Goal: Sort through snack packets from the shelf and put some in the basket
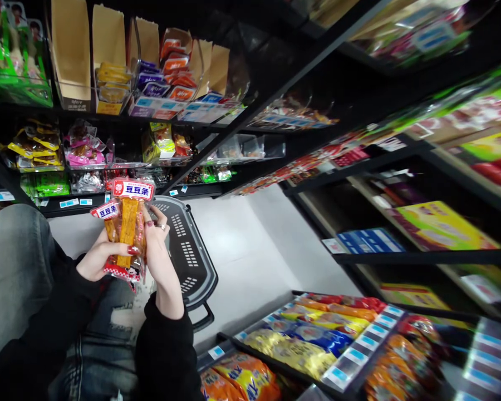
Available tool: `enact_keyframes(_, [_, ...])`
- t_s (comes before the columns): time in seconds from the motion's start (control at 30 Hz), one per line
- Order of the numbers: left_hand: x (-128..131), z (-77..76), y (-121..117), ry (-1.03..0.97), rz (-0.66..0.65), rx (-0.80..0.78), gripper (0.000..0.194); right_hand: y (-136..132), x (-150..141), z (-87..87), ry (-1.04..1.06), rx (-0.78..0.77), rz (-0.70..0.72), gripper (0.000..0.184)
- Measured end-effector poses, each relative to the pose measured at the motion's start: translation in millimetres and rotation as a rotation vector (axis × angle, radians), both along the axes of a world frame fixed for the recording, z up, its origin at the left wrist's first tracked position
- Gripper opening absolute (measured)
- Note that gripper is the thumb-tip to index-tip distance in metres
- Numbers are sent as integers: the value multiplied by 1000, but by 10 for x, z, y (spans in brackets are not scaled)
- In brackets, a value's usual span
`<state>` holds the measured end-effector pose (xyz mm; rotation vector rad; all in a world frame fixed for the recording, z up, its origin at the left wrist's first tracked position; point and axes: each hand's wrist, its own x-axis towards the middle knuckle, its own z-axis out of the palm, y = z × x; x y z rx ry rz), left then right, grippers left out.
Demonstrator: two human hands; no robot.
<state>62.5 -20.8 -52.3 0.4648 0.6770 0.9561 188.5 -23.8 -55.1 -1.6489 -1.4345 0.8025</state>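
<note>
Left hand (94, 259) and right hand (156, 245) pinch packets (128, 220) labelled 豆豆条, smaller print (137, 184) seemingly illegible.

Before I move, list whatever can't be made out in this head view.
Left hand: head view, most fingers hidden behind the snack packets.
Shopping basket: head view, partly covered by the packets and the right hand.
Orange snack bags: head view, cut off by the bottom edge.
Yellow box on the right-hand shelf: head view, print blurred.
Price label: head view, print too small.
</note>
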Motion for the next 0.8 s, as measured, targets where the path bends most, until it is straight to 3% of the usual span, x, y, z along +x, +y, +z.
enact_keyframes(0.17, [-4,-32,11,-19,-8,-19,46,-33,-46,101,41,198,-146,37])
enact_keyframes(0.27, [10,-23,18,4,19,-14,40,-74,-55,188,167,327,-91,23])
enact_keyframes(0.37, [26,-8,28,53,32,8,35,-108,-54,270,178,277,17,15])
enact_keyframes(0.6, [36,41,50,179,32,119,43,-56,-71,220,225,142,-54,6])
enact_keyframes(0.7, [38,41,57,138,45,48,49,-9,-78,132,288,144,-118,8])
enact_keyframes(0.8, [36,22,72,110,105,-81,43,31,-70,61,374,131,-161,11])
